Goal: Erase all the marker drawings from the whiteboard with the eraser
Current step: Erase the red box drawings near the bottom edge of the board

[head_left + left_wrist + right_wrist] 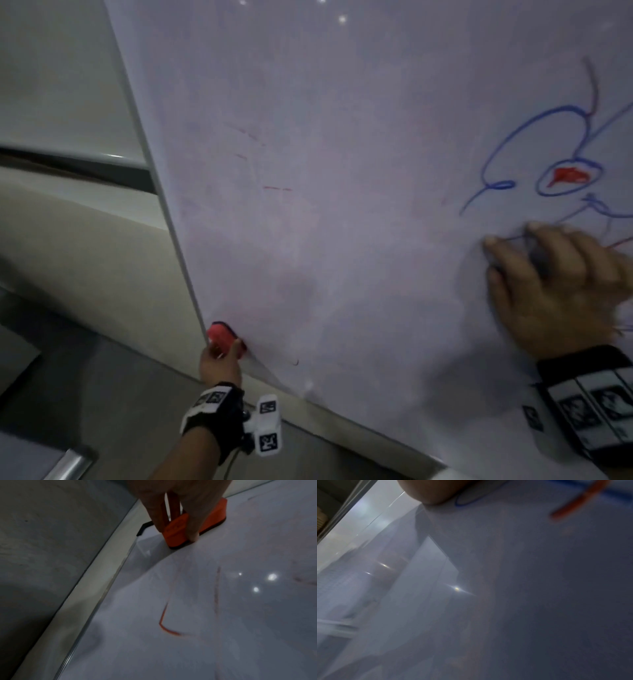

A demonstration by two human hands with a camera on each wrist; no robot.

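The whiteboard (342, 171) fills most of the head view. A blue line drawing (534, 137) with a red blot (568, 175) sits at its right side, and faint red traces (277, 188) remain on the smeared left part. My left hand (224, 347) grips the orange-red eraser (221, 335) flat against the board's lower left corner. In the left wrist view that hand (176, 534) pinches the eraser (214, 516) from both sides, with a short red stroke (164, 623) lower down the board. My right hand (555, 284) lies spread flat on the board just below the blue drawing.
The board's metal frame (164, 205) runs down the left edge, with a beige wall (85, 240) and grey floor (102, 394) beyond it. A small red mark (296, 362) lies near the bottom edge. The right wrist view shows a red stroke (576, 501) and a blue loop (464, 503).
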